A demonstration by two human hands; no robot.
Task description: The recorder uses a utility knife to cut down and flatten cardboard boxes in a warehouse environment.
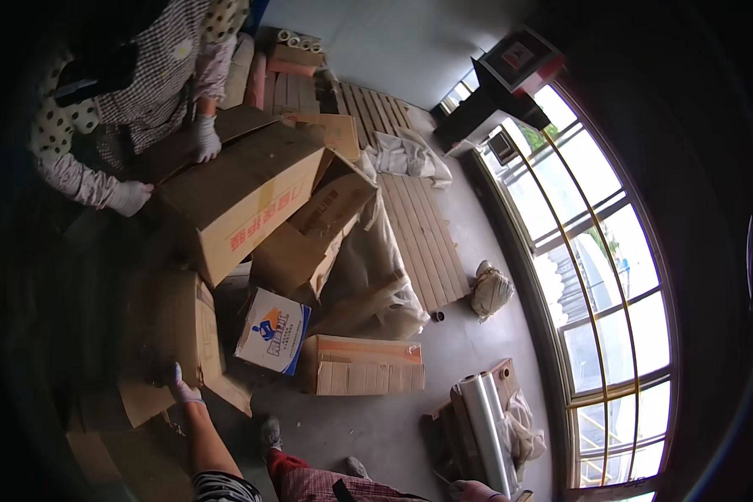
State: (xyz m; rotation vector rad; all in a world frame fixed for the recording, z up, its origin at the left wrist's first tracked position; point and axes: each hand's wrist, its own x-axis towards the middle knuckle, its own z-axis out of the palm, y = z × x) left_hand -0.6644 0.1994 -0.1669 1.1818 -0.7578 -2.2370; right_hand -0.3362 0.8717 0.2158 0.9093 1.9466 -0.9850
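1 brown carton (207, 330), just left of the white box (269, 330). Likely light, stiff walls, floppy flaps; hold a wall edge. Left hand (186, 387) at its near edge; finger opening and grip: can't tell. Right hand (477, 492) by film rolls (487, 431), fingers unreadable.

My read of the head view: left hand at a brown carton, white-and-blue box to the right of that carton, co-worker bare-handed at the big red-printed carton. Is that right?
Not quite: the co-worker at the big red-printed carton is wearing pale gloves, as the head view shows. The left hand is at a brown carton, with the white-and-blue box to that carton's right.
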